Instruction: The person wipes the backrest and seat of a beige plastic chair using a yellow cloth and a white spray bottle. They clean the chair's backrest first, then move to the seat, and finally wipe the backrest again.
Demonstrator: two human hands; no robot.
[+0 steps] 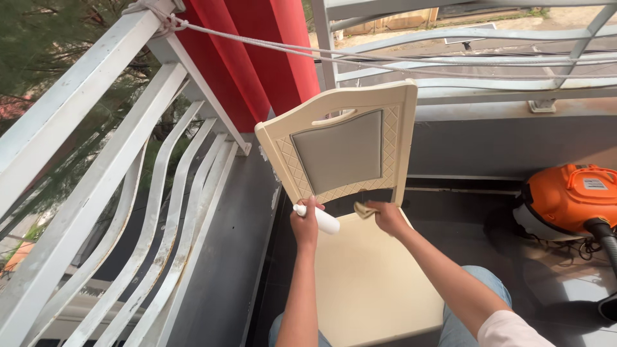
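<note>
Head view shows the left hand [304, 223] gripping a white bottle [319, 218] aimed at the cream chair [360, 276], while at three o'clock the right hand [387, 215] pinches a cloth [364, 210] against the seat's back edge, seemingly for wiping.

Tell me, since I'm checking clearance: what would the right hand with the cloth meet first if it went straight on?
Likely the cream chair's backrest, at its lower edge just beyond the right hand and its cloth; depth is unclear.
</note>
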